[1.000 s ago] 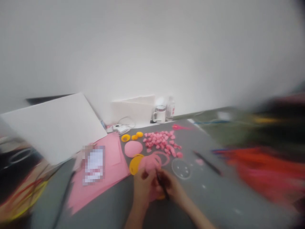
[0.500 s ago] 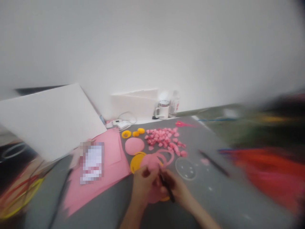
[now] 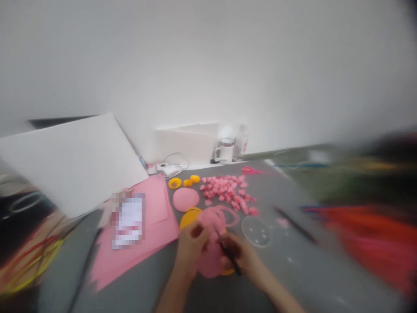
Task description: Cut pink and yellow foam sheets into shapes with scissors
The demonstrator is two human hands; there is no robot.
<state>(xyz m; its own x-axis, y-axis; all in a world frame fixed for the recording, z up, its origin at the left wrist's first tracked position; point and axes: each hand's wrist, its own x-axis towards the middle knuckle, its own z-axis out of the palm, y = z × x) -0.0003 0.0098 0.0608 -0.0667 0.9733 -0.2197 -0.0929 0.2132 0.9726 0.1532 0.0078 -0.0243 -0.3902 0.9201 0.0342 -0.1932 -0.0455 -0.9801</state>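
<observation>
My right hand (image 3: 239, 252) is closed around a slim black tool (image 3: 232, 257) with a pointed tip; blur hides its exact kind. Its tip points up and left, toward my left hand (image 3: 193, 241). The fingers of that hand are pinched together, and what they hold, if anything, cannot be made out. Under and between both hands lie pink discs (image 3: 210, 263). A yellow disc (image 3: 187, 218) shows partly beneath them on the left. Just beyond my fingers are pink rings (image 3: 230, 216).
Pink pieces (image 3: 223, 189) lie heaped behind the discs. Pink sheets (image 3: 156, 230) and a pixelated phone-shaped object (image 3: 129, 221) are at left, near a tilted white board (image 3: 74, 165). A white mug (image 3: 225, 150) stands at the back, a clear round lid-like item (image 3: 256, 231) at right.
My left hand has moved slightly left, away from the tool's tip, showing more of the pink discs between the hands. The whole view has shifted a little.
</observation>
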